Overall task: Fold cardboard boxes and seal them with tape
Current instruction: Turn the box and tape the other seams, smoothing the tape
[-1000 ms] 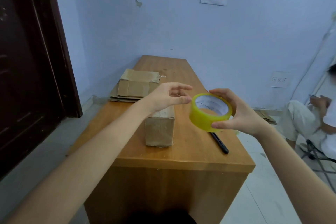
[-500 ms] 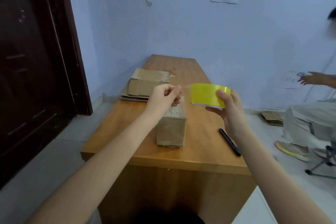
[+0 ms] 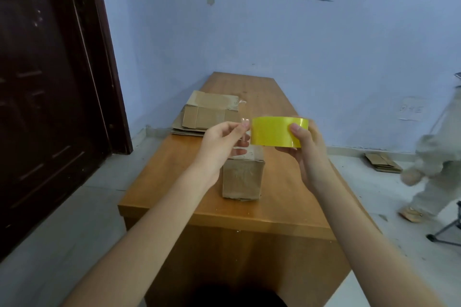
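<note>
Tape being started: right hand [image 3: 303,147] grips the yellow-green tape roll [image 3: 278,131]; left hand [image 3: 224,139], at its 9 o'clock, pinches the clear free end above the folded brown cardboard box [image 3: 243,180]. Next, probably: draw out a strip.

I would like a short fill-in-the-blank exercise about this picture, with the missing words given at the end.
1. The right hand holds a roll of tape whose colour is ____.
2. The left hand pinches the loose ____ of the tape.
3. The folded box stands on a wooden ____.
4. The flattened boxes lie on the ____ side of the folded box.

Missing words: yellow; end; table; far
</note>
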Demonstrator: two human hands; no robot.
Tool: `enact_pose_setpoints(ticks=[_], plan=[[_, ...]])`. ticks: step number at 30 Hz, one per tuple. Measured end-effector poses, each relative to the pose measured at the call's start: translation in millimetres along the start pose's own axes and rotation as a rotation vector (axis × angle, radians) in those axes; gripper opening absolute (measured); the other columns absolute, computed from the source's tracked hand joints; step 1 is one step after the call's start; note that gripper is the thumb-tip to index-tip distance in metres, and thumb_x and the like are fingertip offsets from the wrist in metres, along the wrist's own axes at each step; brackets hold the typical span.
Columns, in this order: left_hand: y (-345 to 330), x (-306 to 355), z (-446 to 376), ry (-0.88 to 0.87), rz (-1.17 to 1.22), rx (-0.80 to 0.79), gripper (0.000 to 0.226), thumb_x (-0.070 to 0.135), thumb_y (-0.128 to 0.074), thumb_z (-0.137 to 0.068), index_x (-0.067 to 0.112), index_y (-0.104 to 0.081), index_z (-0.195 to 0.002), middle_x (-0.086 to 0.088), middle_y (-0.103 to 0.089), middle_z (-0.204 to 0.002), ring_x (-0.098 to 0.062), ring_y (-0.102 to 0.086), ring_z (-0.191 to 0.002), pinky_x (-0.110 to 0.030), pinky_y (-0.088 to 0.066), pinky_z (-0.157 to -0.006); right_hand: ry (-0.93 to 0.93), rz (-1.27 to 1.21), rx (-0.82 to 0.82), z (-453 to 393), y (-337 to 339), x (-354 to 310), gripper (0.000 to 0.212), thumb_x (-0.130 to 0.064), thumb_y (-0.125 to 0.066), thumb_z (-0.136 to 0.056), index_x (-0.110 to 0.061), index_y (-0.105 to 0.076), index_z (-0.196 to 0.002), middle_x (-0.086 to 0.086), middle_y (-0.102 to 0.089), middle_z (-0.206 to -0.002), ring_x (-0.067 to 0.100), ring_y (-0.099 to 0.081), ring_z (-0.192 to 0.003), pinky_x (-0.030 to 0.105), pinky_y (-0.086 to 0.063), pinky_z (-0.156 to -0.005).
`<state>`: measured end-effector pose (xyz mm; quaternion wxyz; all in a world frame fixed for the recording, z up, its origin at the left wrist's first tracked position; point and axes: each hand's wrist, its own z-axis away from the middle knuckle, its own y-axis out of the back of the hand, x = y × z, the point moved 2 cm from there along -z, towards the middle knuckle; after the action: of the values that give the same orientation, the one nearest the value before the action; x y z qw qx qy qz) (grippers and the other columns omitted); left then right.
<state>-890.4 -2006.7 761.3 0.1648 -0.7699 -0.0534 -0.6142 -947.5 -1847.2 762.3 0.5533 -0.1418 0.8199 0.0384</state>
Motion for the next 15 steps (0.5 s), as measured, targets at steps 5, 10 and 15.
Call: enact_pose_setpoints(ticks=[5,10,15], plan=[[-8.2,-1.3,3.1,-0.087,-0.089,0.09,0.034,0.039,-0.056,-0.091,0.006,-0.06,-0.095,-0.002,-0.058,-0.075,-0.009,-0.057,-0.063,-0.016,-0.05,-0.053,-0.004,0.024,0.034,5.7,-9.5,0.5,0.053,-0.065,-0.052,-0.055,-0.03,-0.052,-0.095,-0.002,-0.057,-0.101,0.019,-0.06,-0.099,0.029,-0.053,-0.07],[-11.2,-4.4,-0.5,-0.027,-0.008,0.136,0.026,0.033,-0.055,-0.094,0.01,-0.059,-0.086,-0.002,-0.057,-0.074,-0.01,-0.056,-0.064,-0.019,-0.049,-0.052,0.081,0.108,0.067,8.7,-12.3,-2.2,0.048,-0.067,-0.048,-0.057,-0.029,-0.046,-0.087,-0.008,-0.053,-0.086,-0.005,-0.057,-0.075,0.018,-0.05,-0.066],[-8.6,-8.8,3.1,-0.066,-0.094,0.155,0.03,0.028,-0.046,-0.099,0.011,-0.058,-0.077,-0.001,-0.057,-0.067,-0.005,-0.055,-0.056,-0.02,-0.048,-0.049,0.228,0.16,0.111,14.6,-14.2,-4.3,0.035,-0.06,-0.048,-0.066,-0.027,-0.044,-0.076,-0.01,-0.047,-0.073,-0.009,-0.047,-0.06,0.005,-0.037,-0.055]])
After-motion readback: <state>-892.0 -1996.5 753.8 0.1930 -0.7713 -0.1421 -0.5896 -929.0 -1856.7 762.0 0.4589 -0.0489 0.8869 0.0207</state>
